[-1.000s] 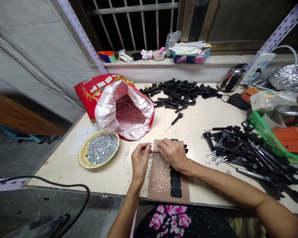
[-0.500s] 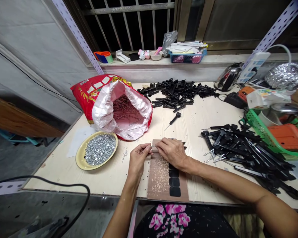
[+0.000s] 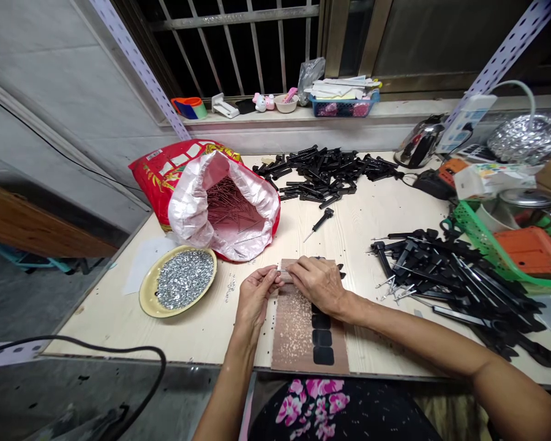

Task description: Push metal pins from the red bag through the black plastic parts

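My left hand (image 3: 253, 297) and right hand (image 3: 319, 283) are bare, the fingers (image 3: 267, 278) uncovered. My left forearm (image 3: 224, 392) and right forearm (image 3: 441, 352) are bare too, along all the length that shows. Over my lap I wear a black garment (image 3: 321, 407) printed with large pink and magenta flowers, a few small green leaves between them, and tiny white specks scattered across the dark cloth.

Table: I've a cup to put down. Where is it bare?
Bare: the table's near left corner beside the dish of metal bits; the strip between the brown board and the right pile of black parts. Crowded: the right end, around the green basket.
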